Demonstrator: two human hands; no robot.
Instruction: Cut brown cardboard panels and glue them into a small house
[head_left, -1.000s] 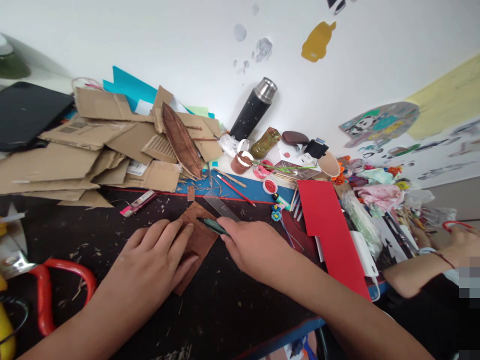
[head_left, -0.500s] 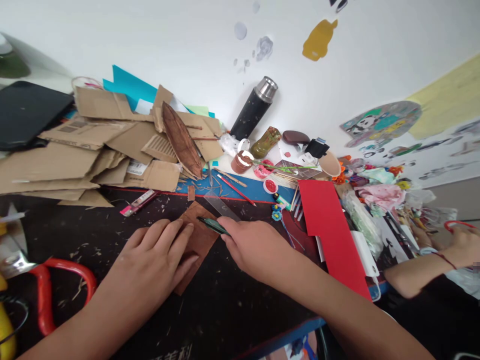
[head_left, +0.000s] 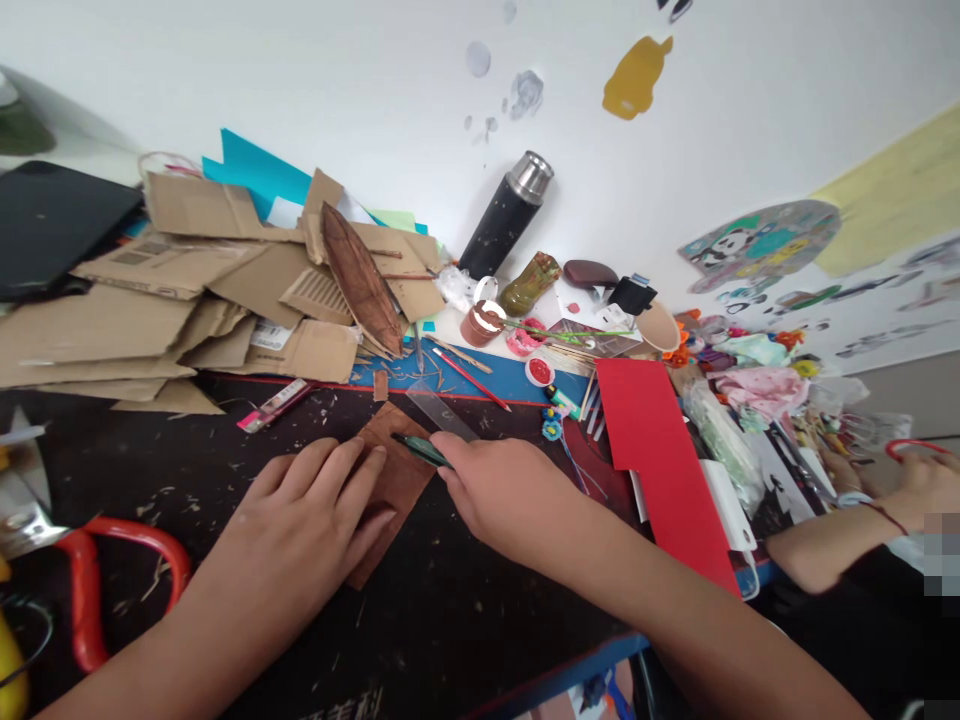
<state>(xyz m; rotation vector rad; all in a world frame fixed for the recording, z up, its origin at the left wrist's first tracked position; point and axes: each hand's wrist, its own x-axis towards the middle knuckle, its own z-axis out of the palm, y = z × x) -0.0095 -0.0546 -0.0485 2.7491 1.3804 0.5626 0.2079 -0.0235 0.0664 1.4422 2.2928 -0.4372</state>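
Observation:
Flat on a brown rectangular sheet (head_left: 405, 480) rests my left hand (head_left: 307, 515), its fingers stretched out over the sheet's left side. My right hand (head_left: 510, 500) grips a dark green craft knife (head_left: 420, 449). The knife's front end lies low over the upper part of the sheet; whether the blade touches it is too small to tell. Just beyond my right fingers is a clear ruler (head_left: 439, 410), partly hidden by that hand. A small brown offcut (head_left: 381, 385) lies behind the sheet.
Red-handled scissors (head_left: 90, 580) lie at left, near my forearm. Stacked cardboard (head_left: 112, 325), a brown boat-shaped piece (head_left: 360, 280) and a black flask (head_left: 501, 225) stand behind. Red card (head_left: 664, 460) lies at right. Another person's arm (head_left: 847, 535) reaches in at far right.
My right hand and the craft knife have shifted very slightly left. My left hand and the brown sheet stay in place.

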